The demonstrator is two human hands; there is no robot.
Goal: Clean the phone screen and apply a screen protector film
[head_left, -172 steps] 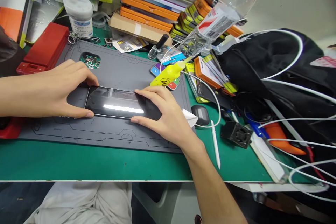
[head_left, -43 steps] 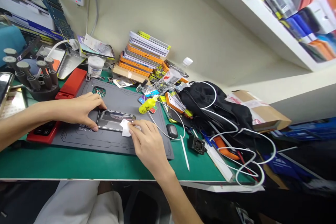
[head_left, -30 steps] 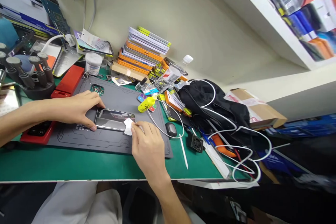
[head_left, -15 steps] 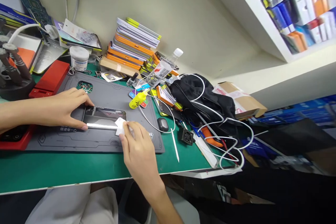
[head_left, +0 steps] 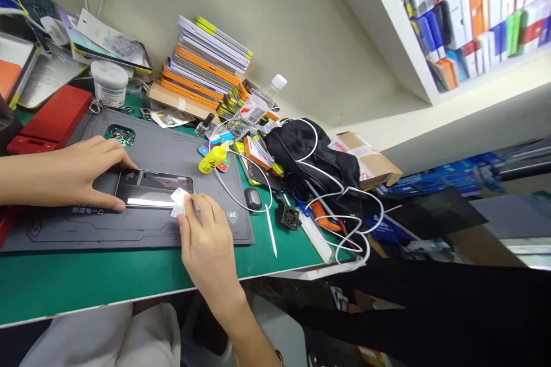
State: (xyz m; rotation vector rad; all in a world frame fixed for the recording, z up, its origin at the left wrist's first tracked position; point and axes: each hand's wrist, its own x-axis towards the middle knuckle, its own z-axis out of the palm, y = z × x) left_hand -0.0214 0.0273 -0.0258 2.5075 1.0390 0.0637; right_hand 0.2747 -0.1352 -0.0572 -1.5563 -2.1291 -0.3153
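A smartphone (head_left: 148,187) with a dark, glossy screen lies flat on a grey work mat (head_left: 142,232). My left hand (head_left: 84,175) holds the phone's left end, thumb on the near edge and fingers at the far edge. Between the thumb and fingers of my right hand (head_left: 210,243) is a folded white wipe (head_left: 177,204), pressed against the near right corner of the phone. Beyond my right hand, a yellow dropper bottle (head_left: 213,159) stands tilted at the mat's right part. Small parts sit in a recess (head_left: 121,135) of the mat.
Red holder (head_left: 58,114) and white tub (head_left: 109,83) are at the left back. Stacked boxes (head_left: 206,63), a plastic bottle (head_left: 253,109) and a black bag (head_left: 301,152) line the wall. White cable (head_left: 370,229), stylus (head_left: 271,232) and small fan (head_left: 287,216) lie right.
The camera has turned a little to the right, so the desk and both hands sit further left in the picture. Both hands keep their hold, with the wipe still at the phone's right end.
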